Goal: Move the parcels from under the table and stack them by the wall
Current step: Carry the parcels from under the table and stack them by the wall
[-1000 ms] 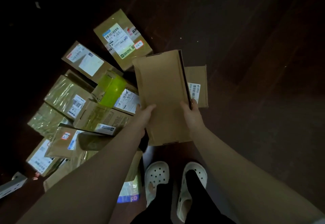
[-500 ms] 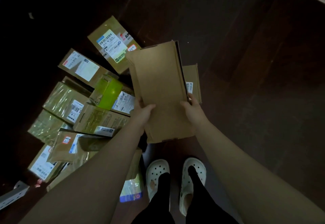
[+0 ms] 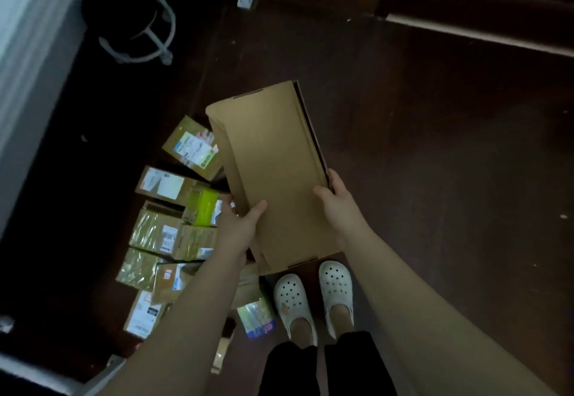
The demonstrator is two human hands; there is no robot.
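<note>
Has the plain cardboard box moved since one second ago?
Yes. The cardboard box rose from the floor: its far end now reaches beyond the labelled parcel, which before lay farther up the view.

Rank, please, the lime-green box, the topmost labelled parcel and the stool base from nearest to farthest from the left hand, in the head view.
From the left hand, gripping the cardboard box:
1. lime-green box: just left of it, in the floor pile.
2. topmost labelled parcel: up-left, at the pile's far end.
3. stool base: farthest, top left of the view.
</note>
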